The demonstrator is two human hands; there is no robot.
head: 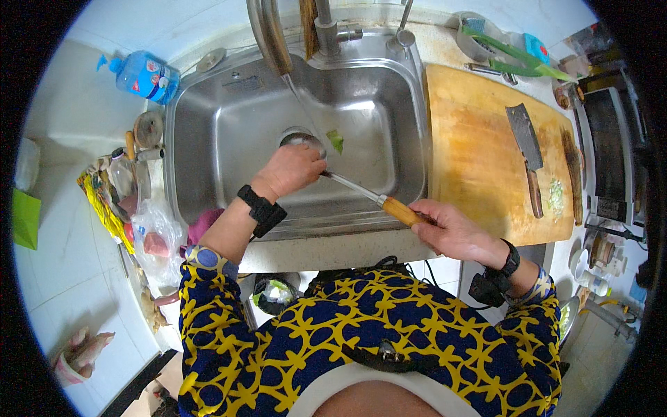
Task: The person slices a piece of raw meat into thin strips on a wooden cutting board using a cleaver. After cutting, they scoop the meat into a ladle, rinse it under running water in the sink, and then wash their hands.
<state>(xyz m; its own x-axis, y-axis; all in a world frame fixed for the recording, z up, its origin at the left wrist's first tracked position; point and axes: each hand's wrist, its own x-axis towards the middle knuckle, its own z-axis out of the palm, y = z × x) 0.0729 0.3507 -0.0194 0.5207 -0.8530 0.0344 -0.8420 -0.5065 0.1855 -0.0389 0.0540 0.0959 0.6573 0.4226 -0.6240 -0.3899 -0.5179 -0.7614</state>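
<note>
A metal ladle (359,186) with a wooden handle slants across the stainless steel sink (245,172). Its handle is gripped by my right hand (453,229) above the sink's front right corner. My left hand (290,169) is on the ladle's bowl with its fingers curled at the rim, hiding part of the bowl. Water runs from the faucet (268,36) in a thin stream towards the bowl. A piece of green leaf (335,141) lies on the sink floor beside the ladle, close to the drain (292,131).
Right of the sink, a wooden cutting board (469,156) bears a cleaver (526,140) and chopped scallion (556,198). Green leaves (521,65) lie behind it. A blue soap bottle (146,77) stands at the back left. A plastic bag (156,234) with meat lies left.
</note>
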